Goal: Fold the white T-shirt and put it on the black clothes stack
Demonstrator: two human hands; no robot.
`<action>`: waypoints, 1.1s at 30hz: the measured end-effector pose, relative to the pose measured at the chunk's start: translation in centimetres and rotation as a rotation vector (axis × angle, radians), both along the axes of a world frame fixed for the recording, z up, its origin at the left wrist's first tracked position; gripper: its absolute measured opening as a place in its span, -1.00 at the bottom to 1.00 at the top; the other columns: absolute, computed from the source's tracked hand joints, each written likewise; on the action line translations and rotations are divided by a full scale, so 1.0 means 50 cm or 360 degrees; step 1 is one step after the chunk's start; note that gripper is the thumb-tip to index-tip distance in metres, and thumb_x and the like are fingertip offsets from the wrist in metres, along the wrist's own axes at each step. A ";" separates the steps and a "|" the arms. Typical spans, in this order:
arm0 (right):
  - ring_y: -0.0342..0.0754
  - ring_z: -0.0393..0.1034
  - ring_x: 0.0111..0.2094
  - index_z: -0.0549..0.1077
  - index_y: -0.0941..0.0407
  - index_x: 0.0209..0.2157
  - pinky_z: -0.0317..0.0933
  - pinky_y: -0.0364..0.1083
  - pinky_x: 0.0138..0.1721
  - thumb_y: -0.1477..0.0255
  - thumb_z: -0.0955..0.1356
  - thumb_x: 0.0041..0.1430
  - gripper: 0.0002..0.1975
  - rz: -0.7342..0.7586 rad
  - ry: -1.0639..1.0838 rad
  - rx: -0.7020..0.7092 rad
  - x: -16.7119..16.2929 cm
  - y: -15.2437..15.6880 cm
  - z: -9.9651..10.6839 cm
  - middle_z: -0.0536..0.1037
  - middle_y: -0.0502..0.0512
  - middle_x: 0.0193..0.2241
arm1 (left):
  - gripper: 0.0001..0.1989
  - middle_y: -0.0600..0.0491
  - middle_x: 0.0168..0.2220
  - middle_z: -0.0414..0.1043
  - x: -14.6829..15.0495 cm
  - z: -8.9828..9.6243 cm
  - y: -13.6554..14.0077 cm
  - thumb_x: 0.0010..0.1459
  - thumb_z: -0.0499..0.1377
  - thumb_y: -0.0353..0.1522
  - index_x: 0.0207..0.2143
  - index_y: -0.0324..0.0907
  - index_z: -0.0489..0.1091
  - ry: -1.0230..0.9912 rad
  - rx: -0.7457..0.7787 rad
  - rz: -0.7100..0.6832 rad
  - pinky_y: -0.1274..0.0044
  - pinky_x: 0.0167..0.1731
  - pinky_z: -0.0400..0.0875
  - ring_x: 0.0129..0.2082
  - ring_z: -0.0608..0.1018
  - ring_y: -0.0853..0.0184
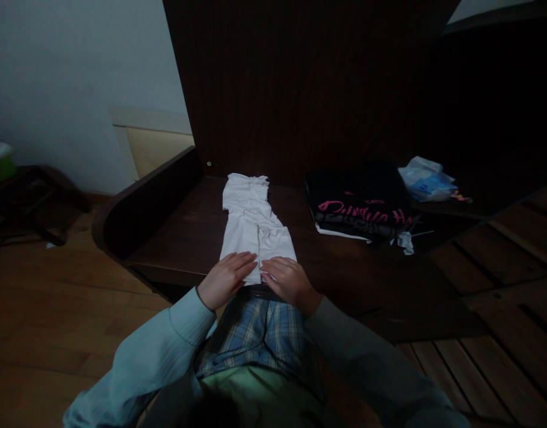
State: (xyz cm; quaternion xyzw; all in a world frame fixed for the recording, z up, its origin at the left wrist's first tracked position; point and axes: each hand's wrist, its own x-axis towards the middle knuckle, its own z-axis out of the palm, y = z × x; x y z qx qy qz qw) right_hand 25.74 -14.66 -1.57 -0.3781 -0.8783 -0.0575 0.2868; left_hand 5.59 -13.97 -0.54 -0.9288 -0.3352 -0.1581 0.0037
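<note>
A white cloth garment [244, 229], narrow and wrinkled, lies lengthwise on the dark wooden desktop [175, 238]. Its near end reaches the front edge, and a seam or fold line runs down its lower half; the exact kind of garment is unclear. My left hand [227, 276] rests flat on the near left part of the cloth, fingers stretched out. Across from it, my right hand [291, 279] lies flat on the near right part, fingers extended. The fingertips of both hands point toward each other across the fold line, a small gap between them.
Right of the garment sits a folded black garment [353, 202] with pink lettering. Beyond it is a clear and blue plastic bag [429, 181]. A raised wooden side panel [144, 196] bounds the desktop at left. A dark stool [32, 196] stands far left.
</note>
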 end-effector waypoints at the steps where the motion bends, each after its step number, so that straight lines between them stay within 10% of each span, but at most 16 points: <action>1: -0.06 0.44 -0.33 0.46 0.14 -0.38 0.31 -0.09 -0.28 0.47 0.26 0.14 -0.85 -0.0021 0.0042 -0.0015 0.001 0.000 0.000 0.56 0.12 -0.35 | -0.53 -0.06 0.06 0.30 0.001 -0.005 0.001 0.00 0.04 -0.58 0.01 -0.19 0.27 -0.0020 -0.0016 -0.0014 0.37 0.02 0.26 0.05 0.32 0.27; 8: -0.08 0.46 -0.29 0.48 0.10 -0.29 0.35 -0.09 -0.21 0.43 0.21 0.21 -0.78 -0.0074 0.0510 -0.0090 0.013 -0.017 0.008 0.57 0.10 -0.35 | -0.54 -0.06 0.04 0.32 0.005 -0.019 -0.004 0.00 0.01 -0.57 0.00 -0.21 0.27 -0.0062 -0.0075 0.0017 0.41 0.02 0.29 0.04 0.35 0.28; 15: -0.10 0.42 -0.15 0.43 0.11 -0.18 0.32 -0.08 -0.09 0.49 0.21 0.18 -0.78 0.0393 0.0197 -0.0148 0.021 -0.027 -0.005 0.55 0.09 -0.23 | -0.45 -0.09 -0.03 0.35 0.016 -0.004 -0.009 0.01 0.04 -0.55 0.11 -0.24 0.14 -0.0095 -0.0118 0.0076 0.43 -0.02 0.32 -0.02 0.38 0.28; 33: -0.08 0.33 -0.38 0.44 0.11 -0.39 0.23 -0.08 -0.34 0.39 0.24 0.16 -0.83 -0.0035 0.0107 -0.0203 0.122 -0.058 0.017 0.47 0.09 -0.45 | -0.51 -0.19 0.03 0.26 0.031 0.000 -0.014 0.03 0.15 -0.21 -0.01 -0.25 0.27 -0.0081 -0.0046 0.0042 0.28 -0.03 0.27 0.03 0.32 0.10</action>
